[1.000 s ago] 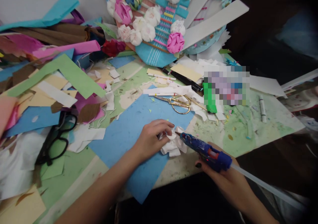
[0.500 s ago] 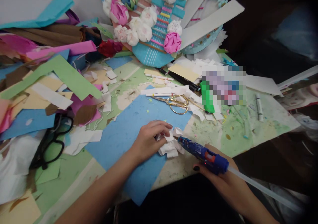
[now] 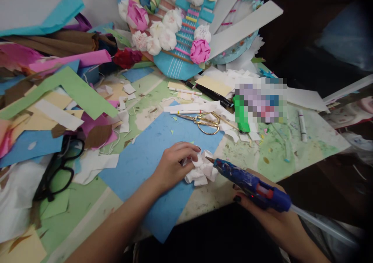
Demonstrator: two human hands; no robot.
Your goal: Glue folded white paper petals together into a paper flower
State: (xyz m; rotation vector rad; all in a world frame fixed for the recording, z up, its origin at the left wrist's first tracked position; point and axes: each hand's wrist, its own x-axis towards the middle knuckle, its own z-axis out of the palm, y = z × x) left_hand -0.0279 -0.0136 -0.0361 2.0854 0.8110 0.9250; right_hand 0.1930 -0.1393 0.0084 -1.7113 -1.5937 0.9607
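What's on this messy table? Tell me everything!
Table: one, green and white, middle
Hot glue gun: one, blue, front right
Glue stick: one, whitish, behind hot glue gun
Ruffled paper: one bunch, white, front centre
Large paper sheet: one, blue, centre
Scissors: one pair, gold, centre
Eyeglasses: one pair, black, left
Guitar-shaped craft: one, turquoise, back centre
Paper flowers: many, mostly white and pink, back centre
Marker: one, white, right
Paper roll: one, pink, back left
Paper scraps: many, mixed colours, left
Left hand: one, dark nails, on ruffled paper
Right hand: one, dark nails, around hot glue gun
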